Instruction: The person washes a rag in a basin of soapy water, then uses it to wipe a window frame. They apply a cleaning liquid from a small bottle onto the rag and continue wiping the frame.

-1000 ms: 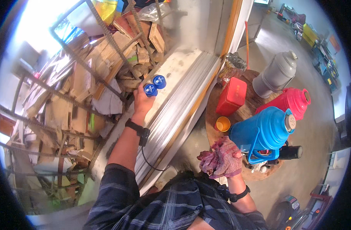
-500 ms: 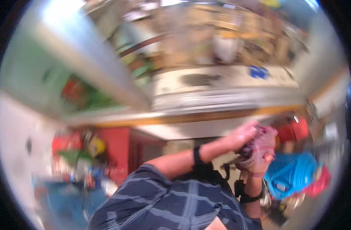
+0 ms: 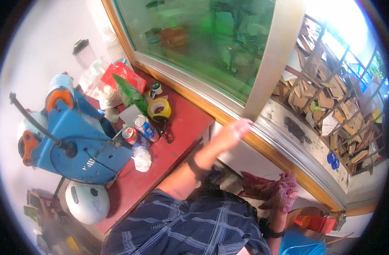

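My left hand [image 3: 237,129] reaches up to the lower corner of the sliding window's metal frame [image 3: 274,57]. Motion smears its fingers, so I cannot tell whether they touch the frame or how they are bent. Lower and to the right, my right hand is wrapped in and closed on a crumpled pink cloth [image 3: 283,193], which covers most of the fingers. A loose end of the cloth hangs out to the left, below the wooden sill [image 3: 288,163].
On the left, a red table [image 3: 181,142] bears a blue machine [image 3: 82,148], a white helmet [image 3: 87,203], drink cans [image 3: 145,127] and yellow tape [image 3: 159,109]. Scrap wood [image 3: 330,100] lies beyond the window bars. A red container [image 3: 315,223] and blue plastic item [image 3: 302,244] are at lower right.
My view has swung left, bringing the red table into fuller sight. My left hand has left the pink cloth and moved to the window frame; the right hand keeps the cloth.
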Demonstrator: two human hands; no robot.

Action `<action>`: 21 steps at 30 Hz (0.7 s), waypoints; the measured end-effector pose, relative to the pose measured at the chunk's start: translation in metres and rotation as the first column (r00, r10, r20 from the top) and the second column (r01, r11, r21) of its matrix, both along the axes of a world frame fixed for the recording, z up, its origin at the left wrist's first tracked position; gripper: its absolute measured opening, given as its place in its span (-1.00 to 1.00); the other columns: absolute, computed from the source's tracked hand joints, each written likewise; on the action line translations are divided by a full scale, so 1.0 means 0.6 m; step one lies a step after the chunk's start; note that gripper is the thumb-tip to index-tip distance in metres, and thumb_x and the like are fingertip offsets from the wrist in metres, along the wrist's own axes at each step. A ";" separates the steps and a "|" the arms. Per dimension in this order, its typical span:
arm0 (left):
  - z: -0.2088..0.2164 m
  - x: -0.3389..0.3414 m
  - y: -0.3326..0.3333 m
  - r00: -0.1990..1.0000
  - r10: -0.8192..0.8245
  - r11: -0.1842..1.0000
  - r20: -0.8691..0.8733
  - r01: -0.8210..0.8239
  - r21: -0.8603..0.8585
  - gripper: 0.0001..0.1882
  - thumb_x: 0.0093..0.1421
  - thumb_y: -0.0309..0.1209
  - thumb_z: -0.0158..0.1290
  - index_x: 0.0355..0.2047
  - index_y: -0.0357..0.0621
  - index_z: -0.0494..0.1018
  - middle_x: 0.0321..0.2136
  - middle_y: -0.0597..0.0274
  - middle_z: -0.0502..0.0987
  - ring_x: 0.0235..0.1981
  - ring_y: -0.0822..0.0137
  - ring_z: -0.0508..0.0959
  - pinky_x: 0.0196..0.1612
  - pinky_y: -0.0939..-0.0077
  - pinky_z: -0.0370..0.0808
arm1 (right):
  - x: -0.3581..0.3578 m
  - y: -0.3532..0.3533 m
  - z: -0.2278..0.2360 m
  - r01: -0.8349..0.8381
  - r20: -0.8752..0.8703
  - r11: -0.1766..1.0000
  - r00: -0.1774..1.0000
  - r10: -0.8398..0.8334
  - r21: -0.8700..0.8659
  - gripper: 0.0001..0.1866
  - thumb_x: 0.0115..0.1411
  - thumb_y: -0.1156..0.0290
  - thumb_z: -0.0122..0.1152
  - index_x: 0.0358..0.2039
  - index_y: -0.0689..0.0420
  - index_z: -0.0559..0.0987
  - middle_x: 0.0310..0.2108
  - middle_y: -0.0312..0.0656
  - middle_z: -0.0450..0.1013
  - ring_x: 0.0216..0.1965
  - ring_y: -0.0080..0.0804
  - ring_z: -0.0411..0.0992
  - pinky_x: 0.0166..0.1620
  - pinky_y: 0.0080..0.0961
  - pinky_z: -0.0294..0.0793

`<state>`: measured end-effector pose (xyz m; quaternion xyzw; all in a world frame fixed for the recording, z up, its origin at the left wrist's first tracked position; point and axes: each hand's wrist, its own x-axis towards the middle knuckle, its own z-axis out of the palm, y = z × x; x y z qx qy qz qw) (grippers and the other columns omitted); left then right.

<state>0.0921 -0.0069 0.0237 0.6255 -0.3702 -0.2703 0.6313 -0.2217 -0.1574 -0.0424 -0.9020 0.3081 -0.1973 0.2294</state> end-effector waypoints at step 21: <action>-0.170 0.659 0.198 0.261 0.512 -0.205 0.818 -0.888 0.411 -0.33 0.06 -0.19 0.24 0.12 -0.03 0.22 0.04 -0.10 0.39 0.02 -0.18 0.44 0.02 -0.11 0.40 | 0.216 -0.018 0.063 0.130 0.010 0.944 0.990 -0.140 0.305 -0.89 0.19 0.47 0.05 -0.38 0.21 0.52 -0.39 -0.06 0.49 -0.31 -0.14 0.49 -0.24 -0.38 0.43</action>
